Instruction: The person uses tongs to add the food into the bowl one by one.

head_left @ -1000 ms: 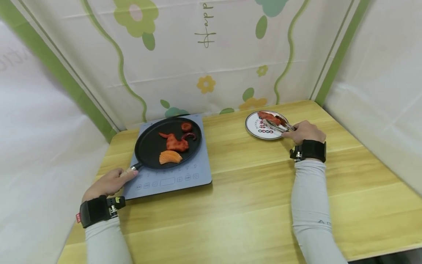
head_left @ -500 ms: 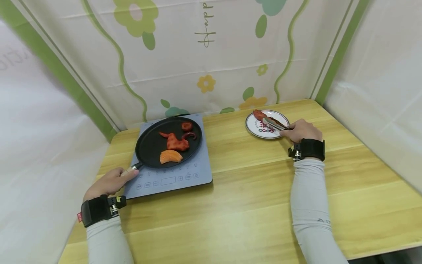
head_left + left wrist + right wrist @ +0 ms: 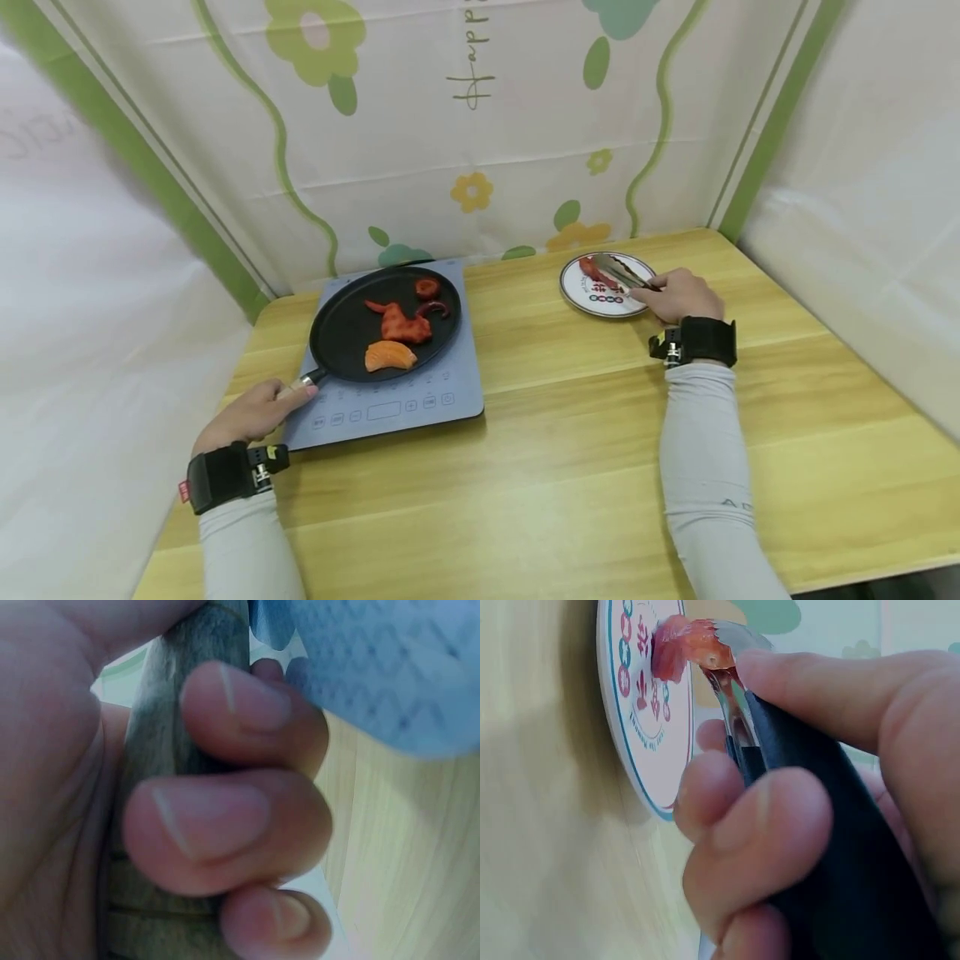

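My left hand grips the frying pan by its wooden handle, fingers curled round it. In the pan lie a red chicken wing, an orange fan-shaped slice, a round red slice and a dark red curved piece. At the right, my right hand holds metal tongs by their black handles. The tong tips are at a reddish meat piece over the round white plate; in the right wrist view they overlap its end.
Under the pan is a grey-blue induction cooker with its control panel in front. Both stand on a wooden table. A patterned cloth hangs along the back, and white sheets close off the sides.
The meat piece has moved left on the plate, and the tongs have turned above it. My right hand has shifted slightly left. The left hand and pan stay in place.
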The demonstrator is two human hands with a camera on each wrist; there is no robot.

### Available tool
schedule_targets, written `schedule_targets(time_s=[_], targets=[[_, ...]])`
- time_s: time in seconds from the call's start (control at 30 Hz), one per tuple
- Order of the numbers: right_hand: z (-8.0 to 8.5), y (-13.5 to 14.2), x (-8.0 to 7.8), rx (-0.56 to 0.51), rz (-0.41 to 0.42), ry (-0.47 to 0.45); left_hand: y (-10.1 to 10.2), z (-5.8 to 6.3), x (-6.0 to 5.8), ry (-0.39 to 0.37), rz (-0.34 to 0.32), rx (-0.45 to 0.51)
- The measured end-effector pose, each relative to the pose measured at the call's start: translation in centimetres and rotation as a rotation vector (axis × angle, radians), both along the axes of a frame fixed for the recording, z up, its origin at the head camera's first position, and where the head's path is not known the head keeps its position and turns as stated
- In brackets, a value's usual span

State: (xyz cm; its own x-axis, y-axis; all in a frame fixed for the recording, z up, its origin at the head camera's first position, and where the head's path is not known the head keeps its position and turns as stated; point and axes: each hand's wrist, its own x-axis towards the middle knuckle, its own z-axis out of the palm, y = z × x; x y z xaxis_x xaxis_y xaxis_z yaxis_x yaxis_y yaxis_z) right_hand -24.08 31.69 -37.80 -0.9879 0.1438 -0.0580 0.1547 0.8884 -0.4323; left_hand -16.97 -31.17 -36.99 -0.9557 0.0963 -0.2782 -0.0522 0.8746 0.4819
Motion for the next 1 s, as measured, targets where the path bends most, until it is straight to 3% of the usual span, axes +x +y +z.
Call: schedule_targets(time_s=[0.57, 1.0], targets=[[0.0, -1.8, -0.3, -0.04, 0.055, 0.117, -0.3, -0.3, -0.4, -0.002, -0.01, 0.019], [0.4, -2.8, -0.9, -0.034, 0.112, 0.135, -0.1, -0.2, -0.1, 0.0, 0.0, 0.022]])
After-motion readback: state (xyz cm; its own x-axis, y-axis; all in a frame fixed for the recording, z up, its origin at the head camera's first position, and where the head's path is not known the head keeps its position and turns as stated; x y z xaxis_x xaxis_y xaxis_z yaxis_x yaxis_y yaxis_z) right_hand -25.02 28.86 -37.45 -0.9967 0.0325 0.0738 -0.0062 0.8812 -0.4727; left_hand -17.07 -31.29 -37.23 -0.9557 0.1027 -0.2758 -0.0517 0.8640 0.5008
